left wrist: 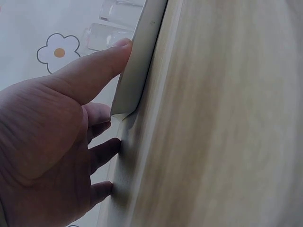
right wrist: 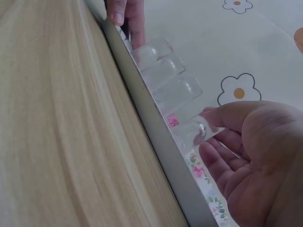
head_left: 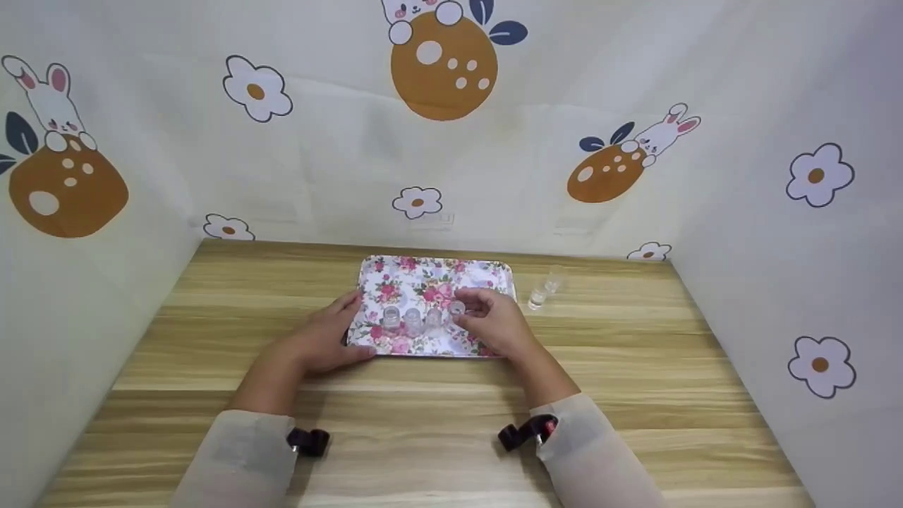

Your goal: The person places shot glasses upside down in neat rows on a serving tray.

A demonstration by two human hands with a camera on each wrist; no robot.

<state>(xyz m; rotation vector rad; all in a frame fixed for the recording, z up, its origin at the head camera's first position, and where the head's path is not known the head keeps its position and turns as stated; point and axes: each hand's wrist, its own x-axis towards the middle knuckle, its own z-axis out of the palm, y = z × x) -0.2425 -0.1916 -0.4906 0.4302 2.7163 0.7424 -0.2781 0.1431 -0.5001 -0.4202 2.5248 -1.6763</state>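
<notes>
Four small clear glasses stand in a row on the floral tray point(head_left: 487, 271), and the right hand point(head_left: 494, 321) pinches the fourth glass point(head_left: 457, 308), the one nearest to it, between thumb and fingertips. In the right wrist view this glass point(right wrist: 196, 130) sits just beside the near rim of the tray point(right wrist: 156, 137), with the thumb above it and the curled fingers point(right wrist: 215, 163) below. The other three glasses point(head_left: 413, 317) stand on the far side of this hand, close to each other, maybe touching; I cannot tell for sure.

The left hand point(head_left: 328, 339) lies flat and relaxed on the bench point(head_left: 211, 317), holding nothing. Its thumb point(left wrist: 102, 61) presses against the side rim of the tray point(left wrist: 142, 56), and the other fingers rest on the wood below the corner.

One more clear glass point(head_left: 543, 293) stands alone on the bench, beyond the right hand and apart from the tray.

I think the risk is in the tight row: if the pinched glass tilts or slides toward its neighbour, it can knock it, and the whole row may fall. The glasses are smooth, so the grip can slip too.

The glasses are transparent and small, with thick bottoms, and the flower pattern shows through them.
</notes>
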